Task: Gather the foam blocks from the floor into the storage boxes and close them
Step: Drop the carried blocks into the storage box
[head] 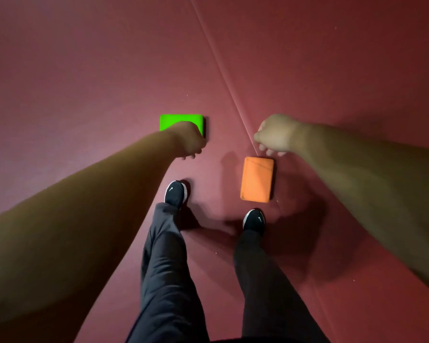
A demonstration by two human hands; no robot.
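A bright green rectangular foam block (174,122) lies flat on the dark red padded floor (84,82), partly hidden behind the left hand (190,139). An orange rectangular foam block (257,179) lies just ahead of the right shoe (254,219), below the right hand (274,134). Both hands hang with fingers (270,152) loosely curled, holding nothing. The blocks look light and squashy, probably non-slip. Pinching across the short sides should do. No storage box is in view.
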